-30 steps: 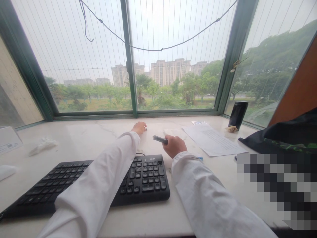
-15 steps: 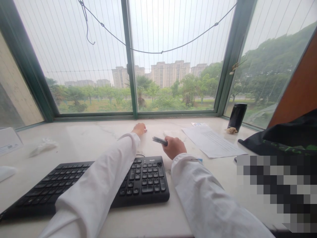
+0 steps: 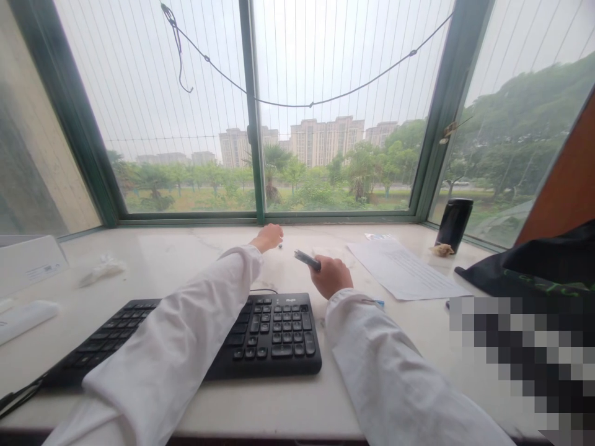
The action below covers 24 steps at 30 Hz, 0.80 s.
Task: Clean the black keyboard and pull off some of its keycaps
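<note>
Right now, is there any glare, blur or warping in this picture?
Head view: overcast daylight blows out the upper window, with no hard shadows on the sill; the frame bows at the edges; the right hand and the dark pen-like thing it holds look sharp; the lower right is pixelated.

**One head-worn view, forward and down**

The camera sits on the person's head, behind and above both hands, and faces forward and slightly down along the sleeves. The left hand (image 3: pixel 268 237) and right hand (image 3: pixel 331 276) lie mid-frame, near enough that the pen (image 3: pixel 307 259) in the right hand's grip shows. The keyboard (image 3: pixel 274 331) lies nearer than the hands on the tabletop (image 3: pixel 176 260). The window (image 3: pixel 325 124) fills the frame beyond them.
</note>
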Each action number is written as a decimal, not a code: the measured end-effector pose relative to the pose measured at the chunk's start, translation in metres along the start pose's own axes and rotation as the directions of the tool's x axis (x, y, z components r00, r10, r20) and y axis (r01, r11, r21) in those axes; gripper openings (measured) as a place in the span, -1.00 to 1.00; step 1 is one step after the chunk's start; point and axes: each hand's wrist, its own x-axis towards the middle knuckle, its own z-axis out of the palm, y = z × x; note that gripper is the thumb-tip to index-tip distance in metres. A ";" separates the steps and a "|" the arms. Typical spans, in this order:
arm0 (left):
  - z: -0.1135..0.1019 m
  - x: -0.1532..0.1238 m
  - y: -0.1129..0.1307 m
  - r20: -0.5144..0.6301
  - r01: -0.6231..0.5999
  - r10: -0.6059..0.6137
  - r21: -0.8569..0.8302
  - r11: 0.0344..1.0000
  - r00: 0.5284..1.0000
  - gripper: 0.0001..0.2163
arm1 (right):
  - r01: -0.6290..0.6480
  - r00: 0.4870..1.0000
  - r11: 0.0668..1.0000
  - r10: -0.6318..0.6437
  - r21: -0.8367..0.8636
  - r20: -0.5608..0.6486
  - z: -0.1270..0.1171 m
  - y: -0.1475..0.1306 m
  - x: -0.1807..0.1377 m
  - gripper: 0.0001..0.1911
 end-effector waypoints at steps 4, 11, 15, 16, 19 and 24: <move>-0.028 -0.039 0.028 -0.015 -0.116 0.116 0.000 0.993 0.993 -0.83 | -0.030 0.999 0.994 0.034 0.106 -0.037 -0.004 -0.002 0.002 -0.64; -0.043 -0.144 0.059 0.037 -0.451 0.454 -0.065 0.890 0.890 -0.74 | -0.029 0.978 0.950 0.091 0.311 -0.186 -0.001 0.005 0.006 -0.53; -0.042 -0.195 0.056 0.083 -0.513 0.531 -0.168 0.842 0.843 -0.42 | -0.046 0.954 0.897 0.171 0.440 -0.248 0.000 0.009 0.010 -0.49; -0.042 -0.204 0.054 0.098 -0.527 0.550 -0.192 0.828 0.829 -0.32 | -0.058 0.947 0.883 0.196 0.465 -0.253 0.000 0.009 0.011 -0.48; -0.037 -0.224 0.046 0.156 -0.553 0.594 -0.239 0.798 0.789 -0.05 | -0.066 0.934 0.854 0.236 0.516 -0.270 0.001 0.009 0.011 -0.48; -0.022 -0.235 0.038 0.219 -0.602 0.633 -0.197 0.774 0.743 0.15 | -0.011 0.922 0.831 0.224 0.557 -0.317 0.002 0.007 0.009 -0.54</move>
